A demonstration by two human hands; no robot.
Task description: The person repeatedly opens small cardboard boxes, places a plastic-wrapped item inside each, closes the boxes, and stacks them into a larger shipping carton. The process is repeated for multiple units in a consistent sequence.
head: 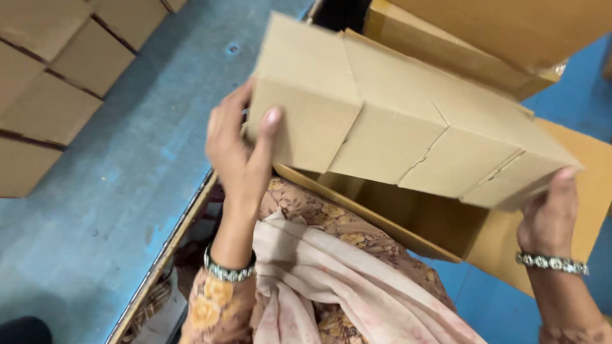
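I hold a row of several small brown cardboard boxes [389, 121] pressed together end to end. My left hand [239, 153] clamps the left end of the row, thumb on its front face. My right hand [551, 213] presses against the right end from below. The row hangs tilted over a large open cardboard carton [414, 220] in front of me. Both wrists wear a metal bracelet.
Flat brown cardboard sheets [57, 83] lie on the blue floor [121, 191] at the left. Another big carton [484, 38] stands at the top right. A pale scarf [331, 280] and floral sleeve hang below the row.
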